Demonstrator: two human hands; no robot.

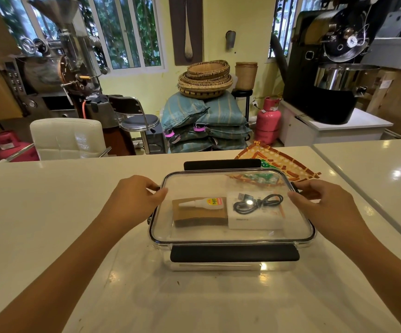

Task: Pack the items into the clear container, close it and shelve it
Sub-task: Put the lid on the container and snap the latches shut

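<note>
A pale glossy counter [50,212] fills the near half of the view. On it, slightly right of centre, stands the clear container [218,266], a shallow rectangular box with its transparent lid [194,236] lying on top. A black latch [234,253] runs along the lid's near edge and hangs down over the near wall; a second black latch [222,164] on the far edge sticks up, not folded down.

The left hand [132,200] holds the left edge of the lid, its fingers [157,194] curled together and clamped on the rim. The right hand [319,203] holds the right edge in the same way, fingers pressed on the rim.

Just beyond the container, at its far right corner, a patterned orange and cream woven mat [281,164] lies flat on the counter, partly seen through the lid.

Inside the container, a brown card sleeve [199,216] lies left of centre, and a white box [254,219] sits just beside it on the right. A coiled black cable [257,203] rests on the white box. A small white glue bottle [201,202] with a yellow and red label lies on its side across the far part of the brown sleeve, nozzle pointing left.
</note>
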